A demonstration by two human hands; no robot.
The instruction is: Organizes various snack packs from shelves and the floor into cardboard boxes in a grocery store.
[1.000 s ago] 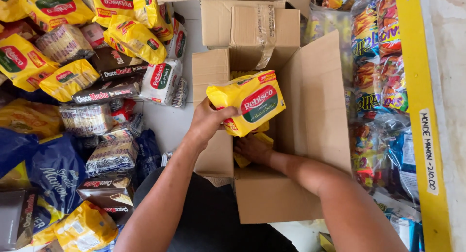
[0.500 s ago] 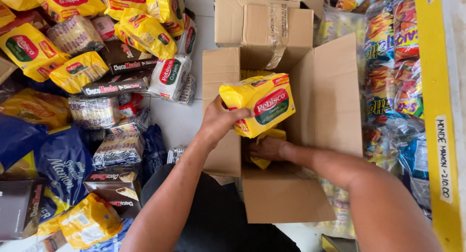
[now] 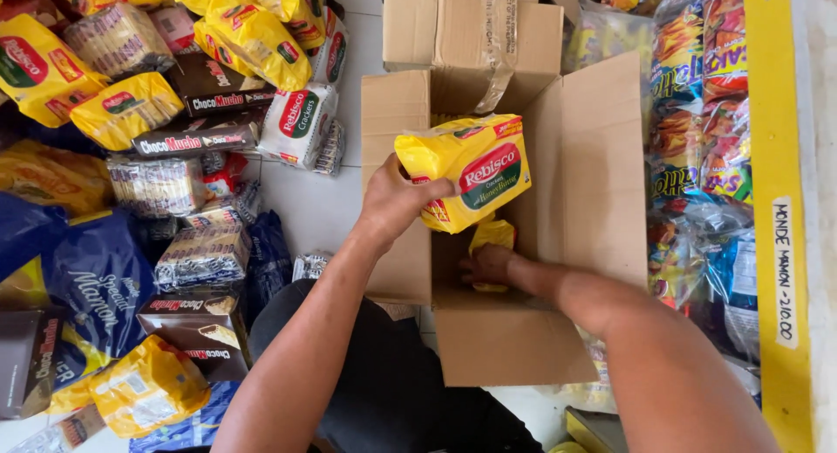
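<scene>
My left hand point(image 3: 394, 202) grips a yellow cracker pack point(image 3: 466, 170) by its left end, holding it above the open cardboard box point(image 3: 593, 156). My right hand point(image 3: 488, 265) reaches down inside the box and rests on another yellow pack point(image 3: 493, 235) lying in it. The box flaps stand open on all sides, and the near flap point(image 3: 506, 340) lies toward my lap.
Several yellow, white and brown snack packs point(image 3: 209, 139) lie heaped on the floor at left, with blue bags point(image 3: 96, 279) nearer me. Hanging strips of chip packets point(image 3: 697, 113) and a yellow shelf post point(image 3: 772, 200) stand at right. A second cardboard box point(image 3: 471, 26) sits behind the open one.
The yellow pack in my left hand has stayed above the box, shifting only slightly. My right hand has stayed low inside the box.
</scene>
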